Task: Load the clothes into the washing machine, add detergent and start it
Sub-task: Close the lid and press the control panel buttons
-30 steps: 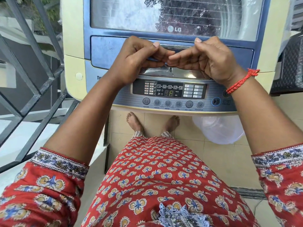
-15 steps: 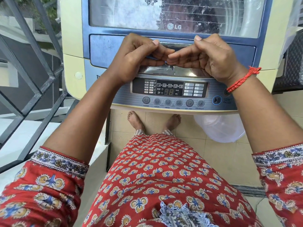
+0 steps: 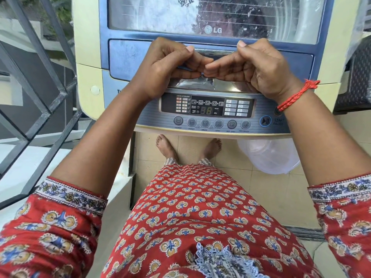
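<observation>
Both hands, left hand (image 3: 166, 67) and right hand (image 3: 259, 67), curl under the lid handle (image 3: 215, 55); lifting the lid (image 3: 200, 17) toward 12 o'clock likely comes next, before loading.

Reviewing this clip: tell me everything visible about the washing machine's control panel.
The control panel is a grey-blue ribbed strip along the machine's front edge, just below the lid handle where both hands curl their fingers. A dark display window shows faint digits and cycle icons. Six round buttons sit beneath it, labelled water, wash, rinse, spin, air dry, program. A blue start/pause button sits at the right. The right wrist overlaps its far right end.
</observation>
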